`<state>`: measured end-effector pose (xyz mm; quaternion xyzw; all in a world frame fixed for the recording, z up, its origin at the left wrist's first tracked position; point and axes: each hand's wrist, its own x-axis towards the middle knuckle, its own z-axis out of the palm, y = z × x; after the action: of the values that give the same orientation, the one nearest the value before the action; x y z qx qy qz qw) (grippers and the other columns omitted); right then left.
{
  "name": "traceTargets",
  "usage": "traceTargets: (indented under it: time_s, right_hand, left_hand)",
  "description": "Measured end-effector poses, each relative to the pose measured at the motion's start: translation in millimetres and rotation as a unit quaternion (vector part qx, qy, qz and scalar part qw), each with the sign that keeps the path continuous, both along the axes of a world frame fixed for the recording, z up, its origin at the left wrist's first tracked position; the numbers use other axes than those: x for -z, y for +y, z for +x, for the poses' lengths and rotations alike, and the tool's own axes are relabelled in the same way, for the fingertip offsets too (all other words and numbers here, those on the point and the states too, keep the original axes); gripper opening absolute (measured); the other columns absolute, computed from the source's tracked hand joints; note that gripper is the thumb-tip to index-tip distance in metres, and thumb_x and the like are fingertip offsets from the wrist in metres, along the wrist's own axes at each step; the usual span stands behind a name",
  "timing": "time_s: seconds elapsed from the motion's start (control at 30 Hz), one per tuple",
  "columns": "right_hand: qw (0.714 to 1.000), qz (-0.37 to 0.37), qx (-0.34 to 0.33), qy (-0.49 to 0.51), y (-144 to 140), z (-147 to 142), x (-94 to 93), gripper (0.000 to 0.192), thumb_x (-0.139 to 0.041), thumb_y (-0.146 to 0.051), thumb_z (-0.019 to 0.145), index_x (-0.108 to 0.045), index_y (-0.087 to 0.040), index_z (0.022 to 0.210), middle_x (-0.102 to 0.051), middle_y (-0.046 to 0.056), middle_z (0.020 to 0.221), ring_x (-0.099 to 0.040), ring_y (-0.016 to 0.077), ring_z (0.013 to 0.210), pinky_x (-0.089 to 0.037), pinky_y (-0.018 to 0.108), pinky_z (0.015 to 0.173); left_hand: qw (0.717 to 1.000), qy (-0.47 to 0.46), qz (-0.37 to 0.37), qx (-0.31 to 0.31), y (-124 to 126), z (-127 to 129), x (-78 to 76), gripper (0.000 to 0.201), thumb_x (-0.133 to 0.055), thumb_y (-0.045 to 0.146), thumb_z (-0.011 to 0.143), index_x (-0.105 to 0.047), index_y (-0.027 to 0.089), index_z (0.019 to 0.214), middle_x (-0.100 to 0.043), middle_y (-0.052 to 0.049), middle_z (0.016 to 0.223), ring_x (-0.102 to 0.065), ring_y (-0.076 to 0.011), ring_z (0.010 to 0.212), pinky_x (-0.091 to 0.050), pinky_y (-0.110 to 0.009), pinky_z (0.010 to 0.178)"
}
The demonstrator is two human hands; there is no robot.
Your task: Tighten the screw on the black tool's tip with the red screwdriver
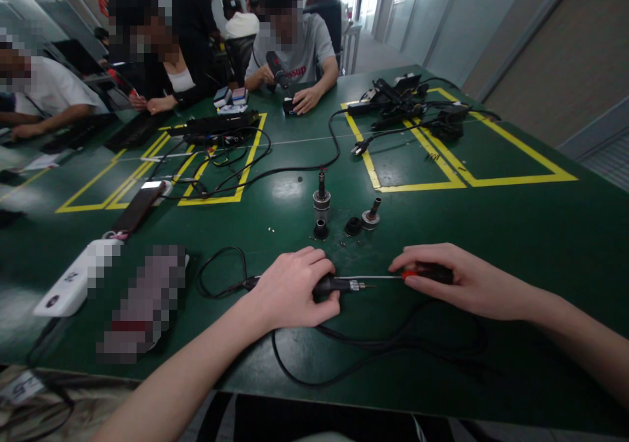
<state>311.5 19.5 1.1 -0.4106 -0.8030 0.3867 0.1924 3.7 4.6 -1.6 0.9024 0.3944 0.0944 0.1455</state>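
My left hand (295, 289) is wrapped round a black corded electric screwdriver (346, 285) lying on the green table. Its silver collar and thin bit point right. My right hand (455, 278) grips the red and black handle of a screwdriver (366, 277), whose long thin shaft runs left to my left hand's fingers. Beyond the hands stand a metal part with an upright shaft (322, 201), a shorter shafted metal part (371, 215) and two black collar-like pieces, one left (321, 230) and one right (352, 226). Several tiny screws lie near them.
Black cable (314, 384) loops near the front edge. On the left are a white power strip (76, 281), a phone (140, 206) and a blurred flat item (150, 298). Cables and black devices (407, 98) lie farther back, where a person in grey handles a power tool (279, 70).
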Motion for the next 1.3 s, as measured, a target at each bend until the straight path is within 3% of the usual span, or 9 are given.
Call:
traceTargets:
  time_s: [0.13, 0.4, 0.53, 0.67, 0.9, 1.03, 1.2, 1.3]
  right_hand:
    - [1.000, -0.004, -0.009, 0.004, 0.8, -0.2, 0.1, 0.056, -0.053, -0.073, 0.104, -0.084, -0.026, 0.102, -0.081, 0.008, 0.091, -0.075, 0.0268, 0.082, -0.061, 0.038, 0.073]
    - [0.999, 0.006, -0.032, 0.017, 1.2, 3.4, 0.5, 0.029, -0.072, -0.050, 0.098, -0.083, -0.024, 0.104, -0.074, 0.005, 0.086, -0.068, 0.0192, 0.067, -0.056, 0.031, 0.061]
    - [0.999, 0.035, -0.027, -0.007, -0.1, 0.4, -0.6, 0.035, -0.064, -0.054, 0.102, -0.082, -0.025, 0.106, -0.079, 0.006, 0.084, -0.070, 0.0209, 0.068, -0.055, 0.033, 0.064]
    - [0.999, 0.005, -0.038, -0.015, 0.0, 0.2, 0.3, 0.043, -0.055, -0.058, 0.107, -0.082, -0.024, 0.104, -0.075, 0.003, 0.070, -0.067, 0.0197, 0.059, -0.051, 0.031, 0.056]
    - [0.999, 0.038, -0.016, 0.005, 1.5, 4.6, 5.5, 0.030, -0.072, -0.053, 0.096, -0.083, -0.027, 0.107, -0.084, 0.007, 0.097, -0.078, 0.0254, 0.080, -0.063, 0.035, 0.070]
    - [0.999, 0.050, -0.016, -0.012, 1.6, 3.3, 2.9, 0.034, -0.068, -0.056, 0.099, -0.083, -0.027, 0.108, -0.085, 0.008, 0.097, -0.079, 0.0258, 0.081, -0.062, 0.036, 0.072]
    - [1.000, 0.022, -0.017, -0.013, 0.7, 2.0, 0.2, 0.044, -0.054, -0.058, 0.108, -0.084, -0.025, 0.108, -0.078, 0.005, 0.075, -0.070, 0.0209, 0.062, -0.054, 0.031, 0.058]
    - [1.000, 0.023, -0.015, 0.004, 1.5, 4.2, 3.1, 0.037, -0.061, -0.055, 0.104, -0.083, -0.026, 0.110, -0.082, 0.008, 0.090, -0.075, 0.0231, 0.072, -0.059, 0.032, 0.062]
  left_hand:
    - [1.000, -0.003, -0.002, -0.007, 0.2, -0.2, -0.1, 0.013, -0.066, 0.033, 0.090, -0.066, 0.020, 0.090, -0.069, -0.003, 0.086, -0.066, -0.0213, 0.082, -0.052, -0.032, 0.071]
    - [1.000, 0.001, 0.013, 0.011, 1.2, 0.2, 0.3, 0.013, -0.063, 0.033, 0.092, -0.065, 0.020, 0.090, -0.070, -0.003, 0.087, -0.066, -0.0217, 0.083, -0.051, -0.034, 0.072]
    - [1.000, 0.006, 0.016, 0.013, 0.7, -0.2, 0.4, 0.014, -0.063, 0.033, 0.092, -0.065, 0.020, 0.090, -0.070, -0.003, 0.088, -0.066, -0.0216, 0.083, -0.050, -0.033, 0.071]
    - [1.000, 0.005, 0.018, 0.015, 1.0, -0.6, 0.7, 0.014, -0.063, 0.033, 0.093, -0.065, 0.020, 0.090, -0.070, -0.003, 0.088, -0.065, -0.0212, 0.083, -0.050, -0.033, 0.071]
    - [1.000, -0.001, 0.021, 0.017, 1.5, -1.0, 1.7, 0.013, -0.063, 0.033, 0.092, -0.065, 0.020, 0.091, -0.071, -0.003, 0.088, -0.065, -0.0211, 0.083, -0.049, -0.033, 0.071]
    - [1.000, -0.001, 0.021, 0.019, 1.9, -1.2, 2.2, 0.013, -0.063, 0.032, 0.093, -0.065, 0.020, 0.090, -0.070, -0.003, 0.088, -0.066, -0.0211, 0.083, -0.049, -0.033, 0.070]
    - [1.000, 0.000, 0.022, 0.018, 1.8, -0.9, 2.6, 0.012, -0.064, 0.031, 0.092, -0.064, 0.020, 0.088, -0.069, -0.003, 0.086, -0.066, -0.0210, 0.083, -0.049, -0.033, 0.070]
    - [1.000, 0.003, 0.017, 0.016, 1.4, -0.2, 2.1, 0.012, -0.063, 0.032, 0.092, -0.064, 0.020, 0.089, -0.069, -0.003, 0.086, -0.066, -0.0213, 0.084, -0.049, -0.033, 0.070]
